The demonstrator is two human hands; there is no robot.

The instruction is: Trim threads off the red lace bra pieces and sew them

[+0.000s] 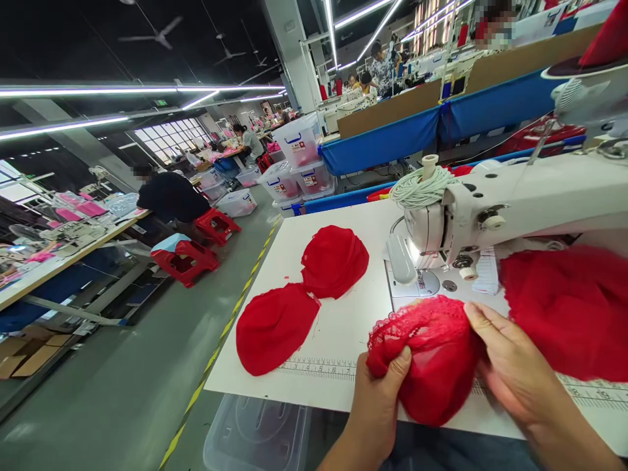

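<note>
Over a white table [354,322], left hand [379,399] and right hand [513,363] pinch a lace-edged red fabric cup [436,373] before a sewing machine [549,203]; two red cups [336,261] lie leftward. Yellow-and-black tape [224,345] crosses the green floor [122,386]. Stacked clear bins [300,144] bear unreadable labels. The table's ruler [321,369] shows 5, 6, 7.

A white sewing machine [534,206] stands on a white table [373,229], with a coil of pale green cord [422,190] on top of its head. Just in front of the sewing machine, the left hand [380,392] and right hand [507,353] grip a red lace-edged cup [436,373] by opposite sides. Left of the sewing machine lie two red fabric pieces [277,327], touching each other. More red fabric [564,311] lies before the sewing machine's arm. Well left of the machine, a person in dark clothing [171,196] sits near red stools [184,261].
</note>
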